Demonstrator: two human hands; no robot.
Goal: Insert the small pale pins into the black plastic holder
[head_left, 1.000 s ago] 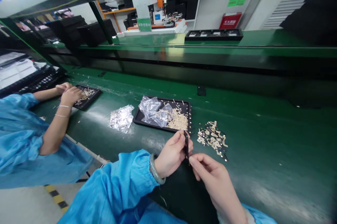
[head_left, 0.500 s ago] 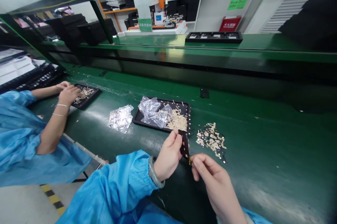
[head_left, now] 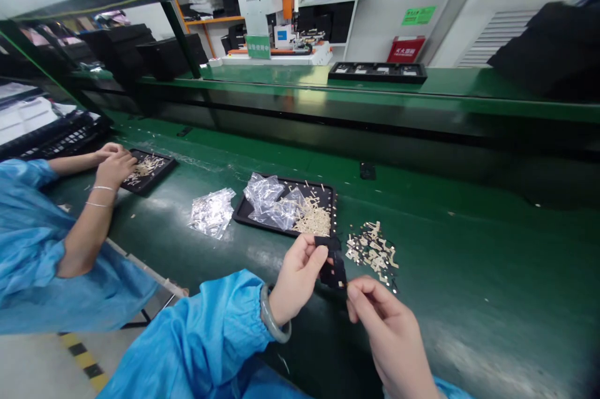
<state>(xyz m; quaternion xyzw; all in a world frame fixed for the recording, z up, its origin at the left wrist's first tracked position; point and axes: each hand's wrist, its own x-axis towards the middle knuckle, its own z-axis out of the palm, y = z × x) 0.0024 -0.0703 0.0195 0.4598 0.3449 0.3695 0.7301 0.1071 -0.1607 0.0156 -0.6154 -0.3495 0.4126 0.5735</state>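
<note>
A thin black flat piece with small cut-outs (head_left: 334, 269) is pinched between the thumb and fingers of my left hand (head_left: 300, 274). At its lower right corner, the thumb and forefinger of my right hand (head_left: 382, 318) are pressed together; what lies between them is too small to make out. Just beyond my hands is a black tray (head_left: 287, 233) with a heap of small beige strips (head_left: 312, 214) and clear plastic bags (head_left: 269, 199). A loose pile of small beige and black pieces (head_left: 372, 249) lies on the green table, right of the black piece.
More clear bags (head_left: 212, 212) lie left of the tray. Farther left, a co-worker's hands (head_left: 117, 164) are over another black tray (head_left: 152, 174) of beige strips. A small black part (head_left: 367, 170) lies toward the back. A raised shelf (head_left: 281, 74) runs behind the table (head_left: 469, 249).
The black piece has turned so that more of its flat face shows. My right fingertips stay at its lower corner; the yellow bit seen there earlier is barely visible now.
</note>
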